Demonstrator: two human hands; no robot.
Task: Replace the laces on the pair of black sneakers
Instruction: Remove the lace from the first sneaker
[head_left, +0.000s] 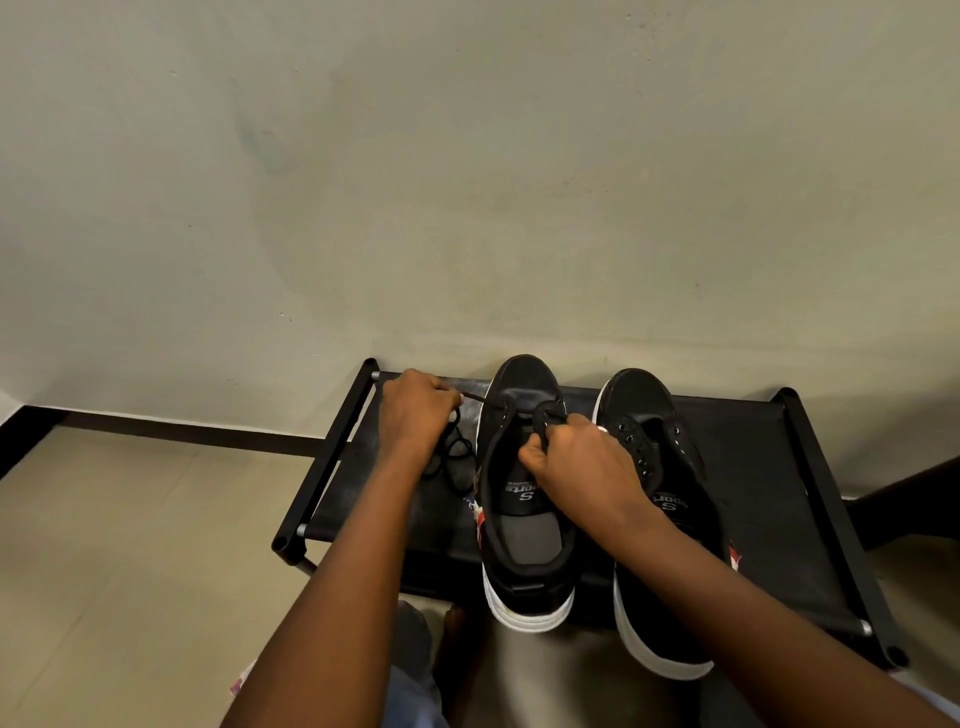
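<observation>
Two black sneakers with white soles stand side by side, toes toward the wall, on a low black rack (769, 467). A black lace (485, 401) runs through the front eyelets of the left sneaker (524, 545). My left hand (418, 410) grips one end, drawn taut to the left. My right hand (576, 465) pinches the other end over the shoe's tongue. More black lace lies coiled on the rack (457, 457) under my left wrist. The right sneaker (649, 415) shows bare eyelets with no lace in them.
The rack stands against a pale wall (467, 182) with a dark skirting strip at floor level. Beige floor tiles (130, 545) lie to the left. A dark object (904, 504) sits at the right edge. My knees show at the bottom of the view.
</observation>
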